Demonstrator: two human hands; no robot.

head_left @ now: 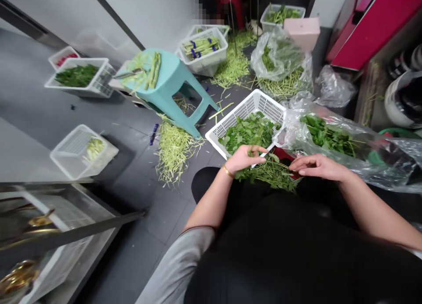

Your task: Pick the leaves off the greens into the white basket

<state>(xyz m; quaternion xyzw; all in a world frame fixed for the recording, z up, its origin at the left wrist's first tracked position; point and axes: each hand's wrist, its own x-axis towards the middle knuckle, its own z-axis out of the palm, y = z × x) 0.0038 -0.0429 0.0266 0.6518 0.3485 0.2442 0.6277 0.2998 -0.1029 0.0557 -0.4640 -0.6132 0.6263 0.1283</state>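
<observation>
A bunch of leafy green stems (272,174) lies over the lap, between my two hands. My left hand (247,158), with a gold bracelet at the wrist, is curled at the near edge of a white basket (216,134), its fingers closed around green stems. The basket holds loose green leaves (250,130). Thin stems reach toward the fingertips of my right hand (311,166), which are pressed together at the bunch's right end. A clear plastic bag (372,163) with more greens (329,134) lies beyond my right hand.
A turquoise stool (168,79) bears peeled stalks and a peeler. Peelings (174,152) cover the floor below it. White baskets of vegetables (204,53) stand further back, others at left (79,82). A metal shelf (99,233) is at lower left, a red cabinet (372,35) at upper right.
</observation>
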